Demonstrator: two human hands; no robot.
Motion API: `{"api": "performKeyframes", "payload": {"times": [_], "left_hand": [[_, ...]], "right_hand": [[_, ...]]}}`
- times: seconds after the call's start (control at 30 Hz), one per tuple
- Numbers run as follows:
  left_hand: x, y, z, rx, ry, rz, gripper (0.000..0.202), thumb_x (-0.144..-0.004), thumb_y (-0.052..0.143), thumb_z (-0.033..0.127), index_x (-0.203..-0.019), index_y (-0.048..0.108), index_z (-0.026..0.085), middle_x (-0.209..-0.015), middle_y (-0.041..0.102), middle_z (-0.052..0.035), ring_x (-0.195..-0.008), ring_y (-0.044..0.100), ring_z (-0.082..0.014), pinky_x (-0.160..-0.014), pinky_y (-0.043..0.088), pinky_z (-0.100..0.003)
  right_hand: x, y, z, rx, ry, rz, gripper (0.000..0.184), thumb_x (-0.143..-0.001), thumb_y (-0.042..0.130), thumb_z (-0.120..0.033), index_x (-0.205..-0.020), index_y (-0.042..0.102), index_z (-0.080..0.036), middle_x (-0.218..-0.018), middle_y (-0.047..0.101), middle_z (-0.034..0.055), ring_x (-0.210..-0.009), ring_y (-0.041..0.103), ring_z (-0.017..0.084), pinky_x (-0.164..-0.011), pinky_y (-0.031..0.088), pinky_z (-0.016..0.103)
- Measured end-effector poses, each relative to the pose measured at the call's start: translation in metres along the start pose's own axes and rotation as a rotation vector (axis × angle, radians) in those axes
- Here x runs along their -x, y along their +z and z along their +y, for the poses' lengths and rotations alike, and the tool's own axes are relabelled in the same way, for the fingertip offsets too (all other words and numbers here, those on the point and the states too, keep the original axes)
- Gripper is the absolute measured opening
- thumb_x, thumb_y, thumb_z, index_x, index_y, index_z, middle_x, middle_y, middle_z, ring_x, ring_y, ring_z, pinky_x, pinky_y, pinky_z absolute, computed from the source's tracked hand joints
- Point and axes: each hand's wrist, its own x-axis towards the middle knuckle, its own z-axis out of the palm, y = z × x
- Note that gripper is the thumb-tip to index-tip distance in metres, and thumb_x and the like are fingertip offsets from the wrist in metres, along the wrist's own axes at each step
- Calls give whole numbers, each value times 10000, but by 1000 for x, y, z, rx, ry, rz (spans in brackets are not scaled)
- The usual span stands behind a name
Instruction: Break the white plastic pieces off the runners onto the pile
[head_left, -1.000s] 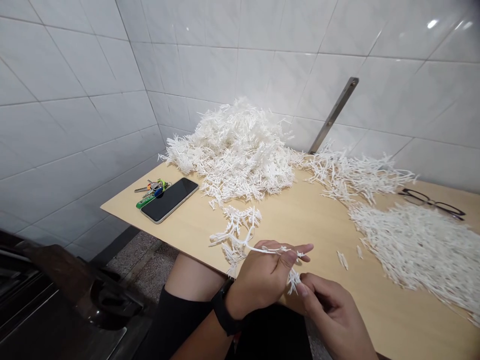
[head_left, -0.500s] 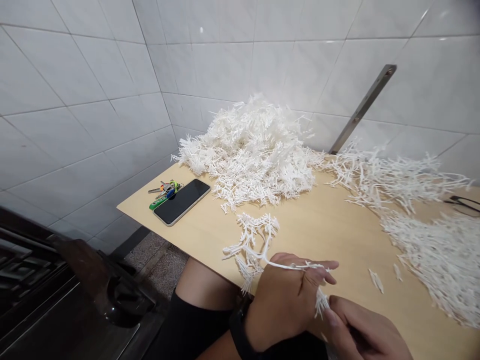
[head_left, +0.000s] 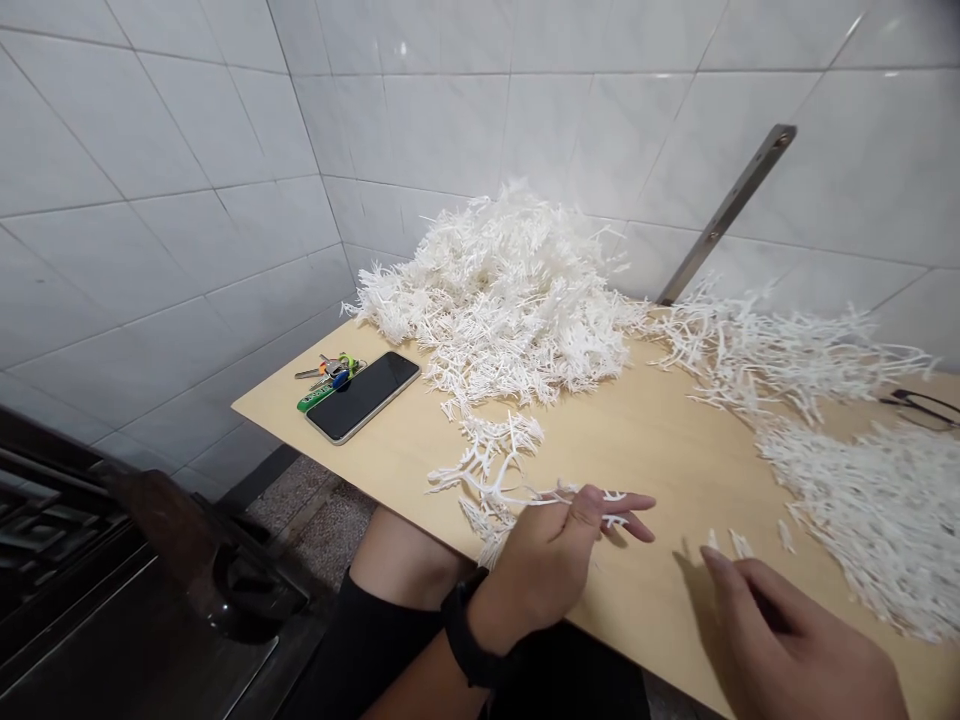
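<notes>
My left hand (head_left: pixel 551 560) pinches a white branched plastic sprue (head_left: pixel 491 470) at the near edge of the wooden table (head_left: pixel 645 450); the sprue spreads out to the left over the table edge. A black watch sits on that wrist. My right hand (head_left: pixel 787 640) hovers low at the right, fingers curled loosely, just short of a few small loose white pieces (head_left: pixel 739 543). Nothing shows in it. A big heap of white sprues (head_left: pixel 502 290) lies at the back against the tiled wall. A flatter pile of separated white pieces (head_left: pixel 870 510) lies at the right.
A black phone (head_left: pixel 362 396) and a bunch of keys (head_left: pixel 328 373) lie at the table's left corner. Glasses (head_left: pixel 922 405) rest at the far right. A metal bar (head_left: pixel 724 215) leans on the wall. More scattered sprues (head_left: pixel 772 350) lie behind the right pile. My knee (head_left: pixel 397 570) is under the edge.
My right hand has let go of the sprue's end and moved right, toward the loose pieces. My left hand rose slightly, still holding the sprue.
</notes>
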Motion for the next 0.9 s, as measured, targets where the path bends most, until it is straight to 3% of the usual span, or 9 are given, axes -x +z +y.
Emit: {"api": "performKeyframes", "payload": {"times": [0.07,0.17,0.27,0.37,0.5,0.57,0.63,0.73,0.9], "left_hand": [[1,-2,0,42,34,-46,634,-1022,193,528,-1253,680,194,-1102,740,-73,-1023,630,-199,-954,474,-360],[0,-6,0,84,68,-87,663,-1019,166,540,-1280,662,187,-1111,731,-89,-1005,618,-197,-974,461,-370],[1,-8,0,81,80,-101,698,-1011,137,554,-1293,651,176,-1112,725,-106,-998,611,-203,-978,458,-383],[2,-8,1,57,93,-151,689,-1010,146,556,-1312,637,179,-1143,714,-107,-1029,611,-209,-975,460,-380],[5,-9,3,46,77,-276,650,-1009,220,554,-1333,620,156,-1233,672,-120,-1075,611,-221,-990,449,-367],[6,-10,3,66,55,-314,657,-1004,232,566,-1337,616,149,-1248,659,-129,-1045,618,-222,-951,467,-358],[5,-11,2,73,36,-323,658,-1001,232,570,-1332,621,155,-1228,669,-127,-1002,619,-215,-901,483,-344],[5,-11,2,51,40,-248,659,-1012,215,545,-1277,666,145,-1152,708,-119,-983,597,-203,-906,468,-329],[4,-6,0,15,69,-161,609,-1015,283,516,-1222,698,123,-1087,734,-113,-947,585,-184,-925,451,-314]], "right_hand": [[-14,-4,10,73,118,-48,443,-798,549,-638,-772,764,-252,-711,742,83,-533,619,244,-476,463,312],[-18,-8,18,79,187,-26,496,-814,473,-618,-932,786,-251,-920,776,112,-681,674,297,-564,500,358],[-6,-7,10,22,223,32,477,-808,486,-604,-888,776,-233,-848,771,100,-649,656,277,-558,495,337],[13,2,-12,-257,84,-23,438,-815,540,-591,-704,736,-216,-716,736,63,-639,650,231,-571,502,270],[25,23,-49,-555,-188,-375,382,-880,549,-517,-742,715,-202,-699,708,37,-608,627,188,-524,468,230],[24,31,-60,-618,-258,-469,383,-921,520,-475,-711,678,-195,-643,665,26,-573,583,165,-511,447,222],[24,34,-63,-631,-303,-462,423,-956,478,-433,-636,611,-191,-581,594,11,-545,523,145,-503,418,217],[27,34,-56,-598,-334,-438,448,-975,445,-405,-597,544,-187,-528,480,-15,-499,448,124,-470,363,215],[39,31,-42,-485,-346,-329,436,-981,419,-368,-584,455,-193,-513,401,-30,-464,431,111,-452,346,204]]}}
